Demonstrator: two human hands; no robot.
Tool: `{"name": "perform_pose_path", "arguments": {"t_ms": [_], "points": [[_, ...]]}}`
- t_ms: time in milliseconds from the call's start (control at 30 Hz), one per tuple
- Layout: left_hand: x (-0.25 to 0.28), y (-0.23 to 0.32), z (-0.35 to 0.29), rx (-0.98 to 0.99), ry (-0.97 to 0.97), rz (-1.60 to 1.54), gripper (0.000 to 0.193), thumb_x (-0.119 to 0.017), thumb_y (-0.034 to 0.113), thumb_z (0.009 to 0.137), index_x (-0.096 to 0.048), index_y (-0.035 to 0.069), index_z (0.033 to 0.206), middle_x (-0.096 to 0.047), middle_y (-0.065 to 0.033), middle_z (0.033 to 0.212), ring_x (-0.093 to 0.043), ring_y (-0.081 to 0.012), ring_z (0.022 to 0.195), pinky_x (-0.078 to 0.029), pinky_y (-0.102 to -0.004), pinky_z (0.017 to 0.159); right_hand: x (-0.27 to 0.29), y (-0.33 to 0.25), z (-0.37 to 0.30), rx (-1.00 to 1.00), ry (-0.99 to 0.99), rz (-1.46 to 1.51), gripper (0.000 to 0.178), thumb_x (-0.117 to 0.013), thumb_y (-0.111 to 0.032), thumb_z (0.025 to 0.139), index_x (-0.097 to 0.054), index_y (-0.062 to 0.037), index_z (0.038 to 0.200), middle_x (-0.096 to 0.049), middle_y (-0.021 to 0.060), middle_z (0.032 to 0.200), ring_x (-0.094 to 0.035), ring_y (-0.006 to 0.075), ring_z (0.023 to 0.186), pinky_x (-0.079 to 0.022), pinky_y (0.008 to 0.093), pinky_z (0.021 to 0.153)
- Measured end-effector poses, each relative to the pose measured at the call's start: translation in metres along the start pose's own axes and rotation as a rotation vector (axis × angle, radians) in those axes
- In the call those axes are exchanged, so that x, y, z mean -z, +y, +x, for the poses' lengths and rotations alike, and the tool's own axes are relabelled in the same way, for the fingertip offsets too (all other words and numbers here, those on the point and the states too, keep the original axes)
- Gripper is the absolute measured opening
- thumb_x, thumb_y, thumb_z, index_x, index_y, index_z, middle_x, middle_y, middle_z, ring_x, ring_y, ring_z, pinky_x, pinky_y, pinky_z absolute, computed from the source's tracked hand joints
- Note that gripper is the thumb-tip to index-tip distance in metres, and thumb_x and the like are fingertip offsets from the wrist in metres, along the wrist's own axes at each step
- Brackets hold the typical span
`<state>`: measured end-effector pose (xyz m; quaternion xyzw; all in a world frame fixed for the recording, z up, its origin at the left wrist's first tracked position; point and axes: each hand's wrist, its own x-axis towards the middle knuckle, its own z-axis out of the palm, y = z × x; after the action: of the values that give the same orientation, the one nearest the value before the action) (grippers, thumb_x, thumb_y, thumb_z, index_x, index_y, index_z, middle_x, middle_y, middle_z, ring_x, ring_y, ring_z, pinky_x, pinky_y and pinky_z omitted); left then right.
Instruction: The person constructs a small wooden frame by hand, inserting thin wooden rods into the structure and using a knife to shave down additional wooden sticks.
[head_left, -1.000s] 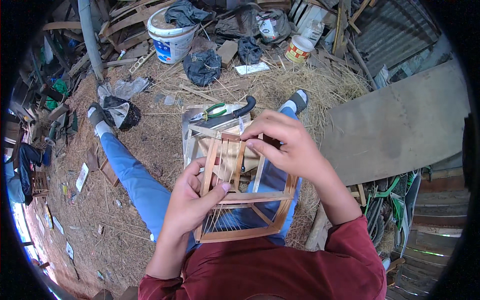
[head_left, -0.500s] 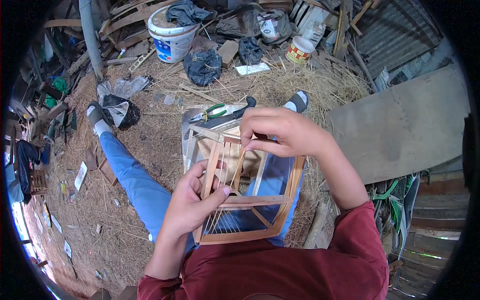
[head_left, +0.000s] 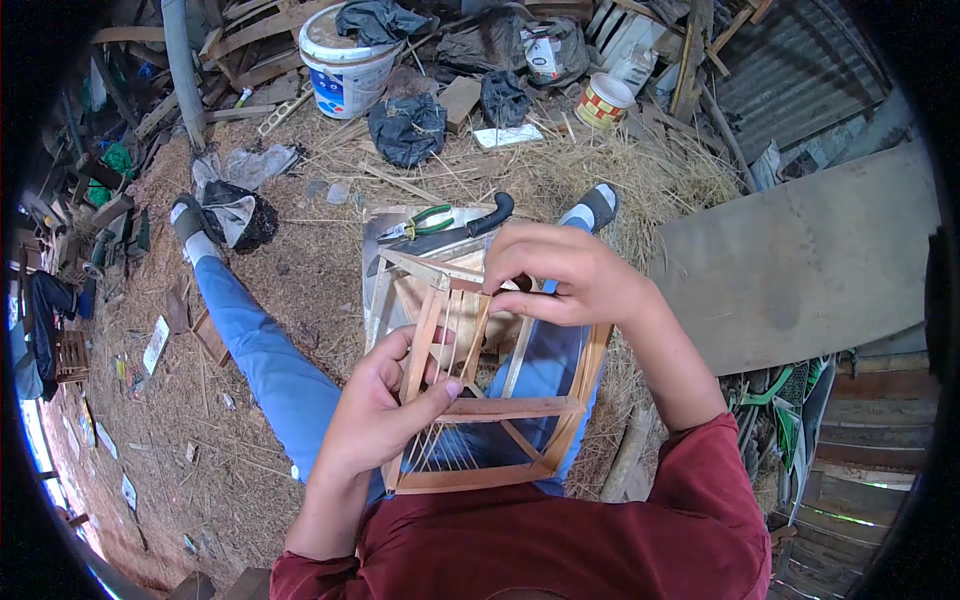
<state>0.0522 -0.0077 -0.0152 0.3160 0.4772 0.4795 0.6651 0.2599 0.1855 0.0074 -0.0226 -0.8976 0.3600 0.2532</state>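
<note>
I see my left hand (head_left: 375, 420) clamped on a slat of the light, fragile reddish wooden-strip cage frame (head_left: 480, 400) over my lap, right hand (head_left: 570, 280) fingertips pinching its thin top sliver; grip corner posts.

Reddish-brown wooden frame (head_left: 500, 410), green-handled pliers (head_left: 425, 222), blue-white bucket (head_left: 345, 60)

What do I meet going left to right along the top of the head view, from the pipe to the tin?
Grey pipe → white bucket → black bag → wood block → small checkered tin.
</note>
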Motion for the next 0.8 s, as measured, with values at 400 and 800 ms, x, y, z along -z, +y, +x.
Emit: {"name": "perform_pose_path", "arguments": {"t_ms": [400, 800], "points": [[0.0029, -0.0031, -0.0020, -0.014, 0.004, -0.012, 0.046, -0.070, -0.002, 0.096, -0.053, -0.003, 0.139, -0.067, -0.0006, 0.103, -0.063, -0.0041, 0.092, -0.053, -0.0218, 0.079, 0.0014, -0.0019, -0.0037, -0.091, -0.103, -0.072, 0.026, -0.082, -0.012, 0.089, -0.060, -0.0035, 0.099, -0.061, 0.0087, 0.094, -0.062, 0.0280, 0.086, -0.050, 0.0383, 0.075], [0.0066, -0.0069, -0.0001, -0.005, -0.023, -0.040, 0.051, -0.072, 0.000, 0.094, -0.052, -0.002, 0.140, -0.070, -0.0053, 0.118, -0.067, -0.0089, 0.105, -0.054, -0.0258, 0.090, 0.0022, -0.0070, -0.0042, -0.084, -0.107, -0.253, 0.021, -0.081, -0.013, 0.087, -0.066, -0.0075, 0.100, -0.062, 0.0079, 0.096, -0.063, 0.0281, 0.084, -0.050, 0.0387, 0.070]]}}
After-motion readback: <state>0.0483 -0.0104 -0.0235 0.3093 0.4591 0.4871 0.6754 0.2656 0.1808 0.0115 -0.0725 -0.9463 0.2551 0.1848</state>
